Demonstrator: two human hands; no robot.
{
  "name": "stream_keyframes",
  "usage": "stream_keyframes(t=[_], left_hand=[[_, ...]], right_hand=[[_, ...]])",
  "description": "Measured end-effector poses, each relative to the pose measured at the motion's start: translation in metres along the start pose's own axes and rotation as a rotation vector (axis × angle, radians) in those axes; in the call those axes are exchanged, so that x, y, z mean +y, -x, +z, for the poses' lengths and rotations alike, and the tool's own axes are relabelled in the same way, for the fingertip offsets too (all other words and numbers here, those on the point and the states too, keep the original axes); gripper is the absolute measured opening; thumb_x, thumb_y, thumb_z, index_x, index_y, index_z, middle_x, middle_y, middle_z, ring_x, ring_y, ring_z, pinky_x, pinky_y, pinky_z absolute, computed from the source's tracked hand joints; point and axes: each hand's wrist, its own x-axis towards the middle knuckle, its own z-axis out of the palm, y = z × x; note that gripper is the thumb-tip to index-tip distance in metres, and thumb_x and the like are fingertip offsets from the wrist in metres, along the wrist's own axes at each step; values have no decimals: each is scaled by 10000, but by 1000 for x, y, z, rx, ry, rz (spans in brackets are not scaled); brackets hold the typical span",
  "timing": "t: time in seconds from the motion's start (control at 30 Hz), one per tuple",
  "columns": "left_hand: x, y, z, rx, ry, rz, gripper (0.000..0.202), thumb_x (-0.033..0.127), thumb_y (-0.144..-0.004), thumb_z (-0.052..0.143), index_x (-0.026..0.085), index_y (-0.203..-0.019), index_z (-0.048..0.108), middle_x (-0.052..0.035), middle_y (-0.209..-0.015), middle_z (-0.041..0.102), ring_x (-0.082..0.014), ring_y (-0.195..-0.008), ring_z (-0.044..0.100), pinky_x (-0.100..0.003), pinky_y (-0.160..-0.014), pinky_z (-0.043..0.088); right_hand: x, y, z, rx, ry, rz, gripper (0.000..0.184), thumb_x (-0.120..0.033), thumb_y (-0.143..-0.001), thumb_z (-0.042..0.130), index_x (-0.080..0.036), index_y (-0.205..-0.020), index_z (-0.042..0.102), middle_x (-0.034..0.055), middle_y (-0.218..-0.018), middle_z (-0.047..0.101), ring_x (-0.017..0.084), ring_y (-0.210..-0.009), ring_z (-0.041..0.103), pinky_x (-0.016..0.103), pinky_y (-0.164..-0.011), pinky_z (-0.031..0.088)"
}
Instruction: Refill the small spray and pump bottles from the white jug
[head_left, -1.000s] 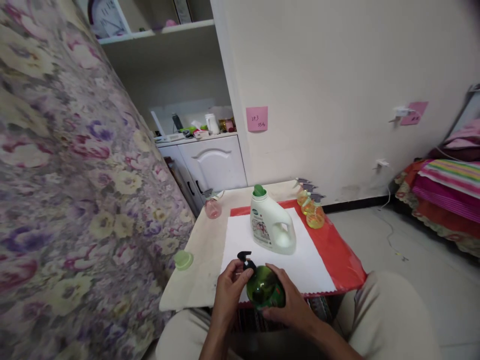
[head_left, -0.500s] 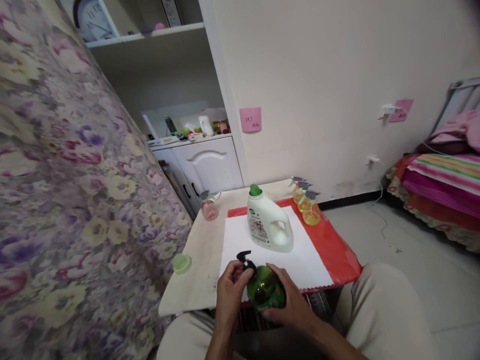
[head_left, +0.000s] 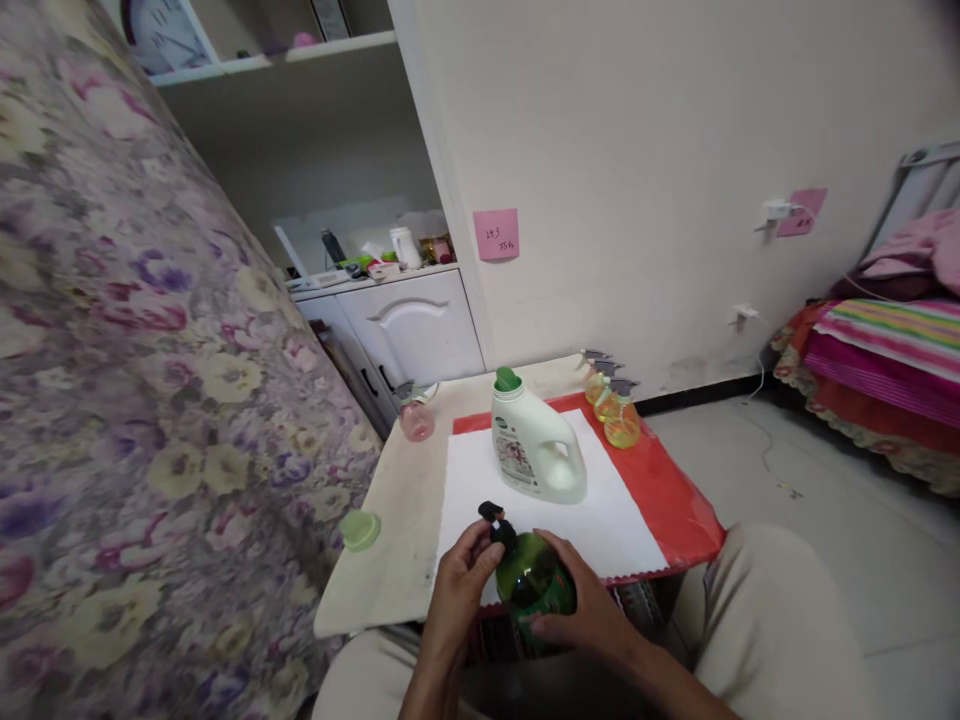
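Observation:
A green see-through pump bottle (head_left: 531,578) is held tilted over my lap, at the table's near edge. My right hand (head_left: 585,605) wraps round its body from the right. At its neck, the fingers of my left hand (head_left: 459,580) pinch the collar of the black pump head (head_left: 501,530). Just beyond stands a large pale detergent jug (head_left: 536,445) with a green spout (head_left: 507,380), uncapped, on a white sheet (head_left: 615,520). A light green cap (head_left: 361,530) lies on the table to the left of my left hand.
A pink spray bottle (head_left: 416,418) stands at the table's back left. Several spray bottles with yellow liquid (head_left: 621,425) line the back right on a red sheet (head_left: 679,505). A floral curtain (head_left: 172,400) hangs close on the left; a bed (head_left: 885,370) is at the right.
The pump head's nozzle has turned; it pointed right before and now looks foreshortened. Both hands keep their hold on the bottle. The view has shifted slightly.

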Motion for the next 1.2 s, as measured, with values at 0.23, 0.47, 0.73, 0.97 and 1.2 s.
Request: stream_keyframes(t=[0.23,0.47,0.73,0.97,1.2], left_hand=[[-5,-3,2,94,-22,2,267,293,-628,794,189,-836,662,22,-775,664,-138,-764,576,-218,-726,445],[-7,-4,1,116,-23,15,257,284,-625,805,195,-785,624,63,-672,589,-104,-677,532,-187,-653,422],[-4,-2,-2,-23,19,-19,402,356,-734,720,192,-1098,671,-68,-1090,717,-235,-1075,610,-325,-963,429],[-1,-2,7,18,51,-25,362,307,-682,769,187,-1016,697,-63,-984,755,-249,-1012,656,-331,-914,469],[1,-6,-3,-188,110,-51,449,306,-768,701,179,-1193,633,-118,-1121,720,-272,-1091,627,-375,-986,420]], right_hand=[[0,0,0,15,97,-5,931,-339,-563,807,-230,-1381,375,95,-1272,502,308,-1187,482,454,-1048,357],[0,1,0,15,88,6,951,-320,-546,820,-220,-1383,379,103,-1288,499,313,-1213,465,462,-1072,331],[2,0,-5,-12,-25,15,942,-376,-560,822,-237,-1380,380,96,-1345,481,312,-1254,444,466,-1087,313],[5,-1,-4,4,33,-26,942,-331,-557,839,-252,-1382,390,86,-1312,509,301,-1230,468,462,-1079,329],[-8,-5,-10,-203,-334,59,866,-360,-560,836,-245,-1327,453,60,-1276,595,307,-1191,532,461,-1035,392]])
